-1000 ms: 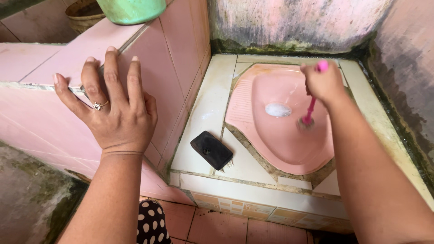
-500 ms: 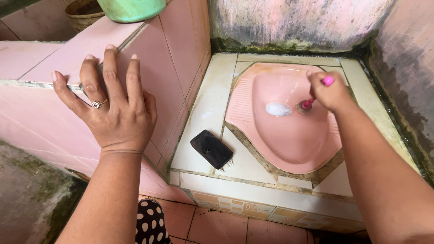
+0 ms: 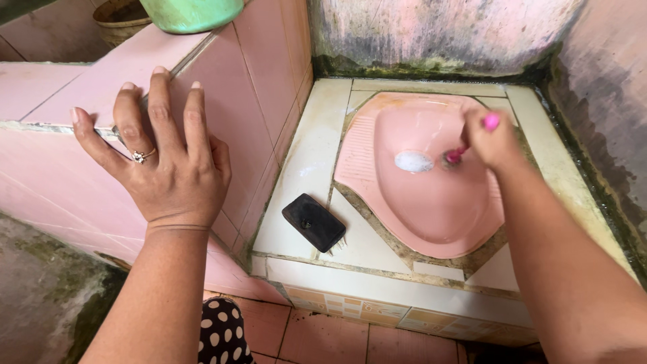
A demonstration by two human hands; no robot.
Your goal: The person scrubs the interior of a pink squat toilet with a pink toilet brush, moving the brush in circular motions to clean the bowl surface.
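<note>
My right hand [image 3: 494, 143] grips a pink-handled brush [image 3: 461, 154], its bristle head pressed against the inside of a pink squat toilet pan [image 3: 431, 202], just right of the water-filled drain hole [image 3: 414, 161]. My left hand [image 3: 164, 163], wearing a ring, rests flat with fingers spread on the corner of a pink tiled basin wall [image 3: 256, 101]. A black scrub brush [image 3: 314, 222] lies bristles down on the cream tiled platform [image 3: 310, 162], left of the pan.
A green bucket [image 3: 192, 13] and a woven basket [image 3: 121, 19] stand on the tiled ledge at top left. Mossy stained walls [image 3: 600, 87] close in behind and to the right. Reddish floor tiles [image 3: 323, 340] lie below the platform step.
My right hand drew the brush from the pan's right side up toward the drain hole, then held there. My left hand stayed on the wall.
</note>
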